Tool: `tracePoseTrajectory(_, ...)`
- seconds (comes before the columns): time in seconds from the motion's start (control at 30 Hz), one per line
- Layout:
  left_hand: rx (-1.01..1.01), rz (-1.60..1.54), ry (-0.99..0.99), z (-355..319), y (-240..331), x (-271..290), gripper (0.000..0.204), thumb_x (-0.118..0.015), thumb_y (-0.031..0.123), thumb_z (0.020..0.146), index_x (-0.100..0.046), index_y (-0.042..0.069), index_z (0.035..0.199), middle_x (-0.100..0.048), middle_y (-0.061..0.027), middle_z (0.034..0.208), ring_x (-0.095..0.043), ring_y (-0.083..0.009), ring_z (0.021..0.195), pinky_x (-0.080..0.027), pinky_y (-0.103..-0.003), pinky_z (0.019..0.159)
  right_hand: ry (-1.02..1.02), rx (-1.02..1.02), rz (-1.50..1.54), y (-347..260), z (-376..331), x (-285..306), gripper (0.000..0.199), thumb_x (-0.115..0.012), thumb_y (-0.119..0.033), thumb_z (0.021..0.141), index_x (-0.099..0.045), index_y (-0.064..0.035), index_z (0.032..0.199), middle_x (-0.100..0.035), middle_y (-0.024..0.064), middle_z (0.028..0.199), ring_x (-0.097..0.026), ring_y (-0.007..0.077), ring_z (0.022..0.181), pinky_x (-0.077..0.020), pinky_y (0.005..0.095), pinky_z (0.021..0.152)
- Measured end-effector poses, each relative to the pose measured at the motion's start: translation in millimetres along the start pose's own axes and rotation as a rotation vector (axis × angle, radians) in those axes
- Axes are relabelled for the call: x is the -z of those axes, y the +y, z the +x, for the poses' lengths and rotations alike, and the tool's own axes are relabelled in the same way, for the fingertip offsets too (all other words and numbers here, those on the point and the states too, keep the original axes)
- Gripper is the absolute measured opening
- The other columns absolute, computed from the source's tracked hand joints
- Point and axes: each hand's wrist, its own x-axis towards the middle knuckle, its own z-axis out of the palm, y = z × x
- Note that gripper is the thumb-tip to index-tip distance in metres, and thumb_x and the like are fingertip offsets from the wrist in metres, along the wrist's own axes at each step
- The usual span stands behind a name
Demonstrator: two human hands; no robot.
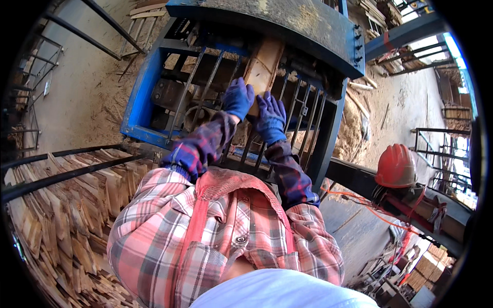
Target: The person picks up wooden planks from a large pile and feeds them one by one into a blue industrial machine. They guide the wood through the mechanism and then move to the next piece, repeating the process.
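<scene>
A long wooden board [264, 61] lies lengthwise over the metal bars of a blue machine [134, 105], its far end passing under the machine's dusty hood [241, 18]. Both of my hands wear blue-purple work gloves. My left hand [238, 99] is closed at the board's left edge, near its close end. On the right side of that end rests my right hand [271, 119], fingers stretched forward and lying flat against the wood. What happens to the board beneath the hood is hidden.
Stacked rough wood strips [67, 205] fill the lower left behind black rails [72, 177]. A red hard hat [396, 165] sits on a dark beam to my right, with an orange cord [359, 199] beside it. Sawdust [354, 128] is heaped right of the machine.
</scene>
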Motion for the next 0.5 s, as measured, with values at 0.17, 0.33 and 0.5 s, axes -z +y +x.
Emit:
tracePoseTrajectory(0.17,-0.228,-0.076,-0.019,41,32,26,0.031,-0.057,0.024,0.086,-0.061,0.001,0.107,-0.065,-0.0198,0.103,-0.062,-0.038,0.094,-0.051,-0.046,0.079,0.054,-0.083,-0.131,36,67,1,0.057,-0.064,-0.046,0.077,-0.059,-0.0159,0.125,-0.056,0.0116,0.133,-0.053,0.0271,0.122,-0.0356,0.0431,0.106)
tracePoseTrajectory(0.33,-0.155,-0.188,0.009,13,-25,70,0.022,-0.058,0.022,0.086,-0.066,0.004,0.096,-0.066,-0.0191,0.09,-0.063,-0.0394,0.082,-0.051,-0.046,0.072,0.099,0.175,0.13,-17,112,22,0.034,-0.064,-0.036,0.079,-0.065,-0.0091,0.099,-0.066,0.0108,0.1,-0.062,0.0314,0.098,-0.0478,0.0407,0.086)
tracePoseTrajectory(0.5,0.178,-0.18,-0.09,-113,-111,55,0.017,-0.063,0.019,0.082,-0.065,0.005,0.074,-0.062,-0.0194,0.07,-0.06,-0.036,0.063,-0.046,-0.043,0.057,-0.456,0.478,0.496,-124,80,-16,0.037,-0.062,-0.032,0.085,-0.063,-0.0043,0.109,-0.066,0.0177,0.105,-0.062,0.0349,0.099,-0.0487,0.0398,0.086)
